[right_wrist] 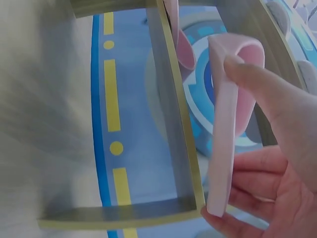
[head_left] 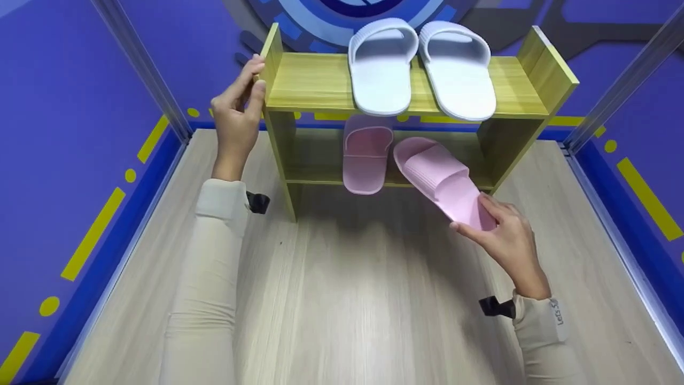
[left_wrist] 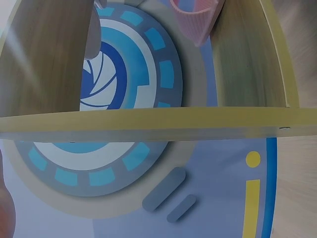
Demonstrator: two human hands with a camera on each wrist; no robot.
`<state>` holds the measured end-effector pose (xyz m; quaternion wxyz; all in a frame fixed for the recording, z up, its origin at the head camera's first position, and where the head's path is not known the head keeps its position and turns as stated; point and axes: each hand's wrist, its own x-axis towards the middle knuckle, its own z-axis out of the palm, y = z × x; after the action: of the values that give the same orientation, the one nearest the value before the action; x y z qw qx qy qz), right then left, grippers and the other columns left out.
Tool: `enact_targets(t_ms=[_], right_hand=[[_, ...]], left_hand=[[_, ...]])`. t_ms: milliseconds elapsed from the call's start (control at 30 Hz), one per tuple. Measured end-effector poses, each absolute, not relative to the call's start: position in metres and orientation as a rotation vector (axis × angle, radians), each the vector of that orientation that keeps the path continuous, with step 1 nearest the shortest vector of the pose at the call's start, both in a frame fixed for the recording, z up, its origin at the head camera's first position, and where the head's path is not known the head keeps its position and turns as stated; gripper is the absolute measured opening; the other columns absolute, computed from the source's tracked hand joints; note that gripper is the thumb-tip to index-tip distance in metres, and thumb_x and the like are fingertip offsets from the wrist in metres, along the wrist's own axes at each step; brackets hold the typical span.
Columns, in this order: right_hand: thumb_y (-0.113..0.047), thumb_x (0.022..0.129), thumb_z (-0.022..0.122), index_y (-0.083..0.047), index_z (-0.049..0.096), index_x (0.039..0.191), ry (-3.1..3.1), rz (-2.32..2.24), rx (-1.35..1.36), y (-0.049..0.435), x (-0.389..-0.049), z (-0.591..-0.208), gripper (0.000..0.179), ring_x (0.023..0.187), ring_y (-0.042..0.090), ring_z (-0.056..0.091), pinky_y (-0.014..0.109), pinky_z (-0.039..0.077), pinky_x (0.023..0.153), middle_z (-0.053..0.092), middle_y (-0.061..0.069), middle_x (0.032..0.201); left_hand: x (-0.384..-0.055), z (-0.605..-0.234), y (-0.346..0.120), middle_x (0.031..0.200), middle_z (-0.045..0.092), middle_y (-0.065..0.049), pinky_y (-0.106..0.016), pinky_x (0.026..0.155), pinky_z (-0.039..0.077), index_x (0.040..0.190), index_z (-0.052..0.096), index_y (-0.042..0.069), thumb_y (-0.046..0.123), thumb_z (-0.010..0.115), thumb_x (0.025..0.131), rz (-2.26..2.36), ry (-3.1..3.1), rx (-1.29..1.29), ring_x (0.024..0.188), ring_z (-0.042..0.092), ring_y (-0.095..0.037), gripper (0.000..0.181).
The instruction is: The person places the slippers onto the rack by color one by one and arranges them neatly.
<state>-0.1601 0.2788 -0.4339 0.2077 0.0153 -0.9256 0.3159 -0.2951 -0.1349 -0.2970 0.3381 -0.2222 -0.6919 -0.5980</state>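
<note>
My right hand (head_left: 510, 238) pinches a pink slipper (head_left: 438, 171) by its heel end, thumb on one side and fingers on the other. Its toe points up and left, in front of the lower shelf (head_left: 315, 160) of a wooden shoe rack (head_left: 315, 80). In the right wrist view the held pink slipper (right_wrist: 223, 134) appears edge-on. The other pink slipper (head_left: 365, 171) sits on that lower shelf, its toe end shaded by the board above. My left hand (head_left: 238, 117) grips the rack's upper left side panel, thumb at the front edge.
Two white slippers (head_left: 382, 80) stand side by side on the top shelf, heels over its front edge. The rack stands on a pale wood-grain surface (head_left: 347, 299), with a patterned blue wall (head_left: 197, 32) behind and blue panels at both sides.
</note>
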Motion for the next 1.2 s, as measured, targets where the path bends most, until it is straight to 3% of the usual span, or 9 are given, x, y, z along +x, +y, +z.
enact_targets(t_ms=[267,400,567,767,1000,1200], right_hand=[[-0.038,0.069,0.085,0.002,0.062,0.125,-2.572,0.86,-0.09,0.261,-0.165,-0.429,0.073,0.111,0.044,0.057,0.059,0.045,0.088,0.06,0.024,0.128],[-0.043,0.07,0.083,0.001,0.065,0.12,-2.576,0.815,-0.109,0.254,-0.168,-0.427,0.068,0.1,0.042,0.059,0.056,0.048,0.079,0.065,0.023,0.119],[-0.049,0.071,0.081,0.0,0.067,0.108,-2.58,0.772,-0.14,0.246,-0.172,-0.423,0.063,0.083,0.037,0.059,0.049,0.045,0.066,0.069,0.022,0.097],[-0.053,0.073,0.077,-0.001,0.067,0.111,-2.619,0.79,-0.218,0.239,-0.176,-0.42,0.065,0.084,0.037,0.057,0.047,0.042,0.067,0.068,0.022,0.097],[-0.054,0.073,0.076,-0.002,0.065,0.094,-2.595,0.75,-0.259,0.234,-0.182,-0.418,0.057,0.078,0.034,0.055,0.04,0.038,0.061,0.065,0.018,0.082],[-0.055,0.074,0.074,-0.002,0.063,0.091,-2.608,0.702,-0.305,0.229,-0.187,-0.416,0.057,0.078,0.032,0.053,0.042,0.04,0.059,0.063,0.017,0.081]], left_hand=[[-0.296,-0.297,-0.134,0.132,0.059,-0.018,-0.032,0.106,0.043,0.12,0.063,-0.007,-0.002,0.056,0.093,-1.566,-1.806,-0.581,0.128,0.054,-0.018,0.028],[-0.296,-0.297,-0.134,0.131,0.059,-0.019,-0.032,0.106,0.044,0.119,0.063,-0.008,-0.002,0.056,0.093,-1.563,-1.797,-0.593,0.128,0.054,-0.018,0.028],[-0.297,-0.298,-0.134,0.13,0.06,-0.019,-0.033,0.105,0.045,0.119,0.064,-0.007,-0.002,0.056,0.093,-1.539,-1.796,-0.593,0.127,0.055,-0.018,0.027],[-0.297,-0.299,-0.134,0.129,0.061,-0.018,-0.033,0.104,0.046,0.119,0.065,-0.006,-0.002,0.057,0.093,-1.525,-1.791,-0.577,0.126,0.056,-0.016,0.027],[-0.296,-0.299,-0.134,0.128,0.061,-0.019,-0.034,0.103,0.047,0.117,0.065,-0.008,-0.002,0.057,0.093,-1.525,-1.772,-0.59,0.125,0.056,-0.019,0.026],[-0.296,-0.298,-0.133,0.129,0.061,-0.019,-0.035,0.105,0.045,0.116,0.065,-0.008,-0.003,0.057,0.092,-1.55,-1.764,-0.583,0.126,0.056,-0.018,0.026]])
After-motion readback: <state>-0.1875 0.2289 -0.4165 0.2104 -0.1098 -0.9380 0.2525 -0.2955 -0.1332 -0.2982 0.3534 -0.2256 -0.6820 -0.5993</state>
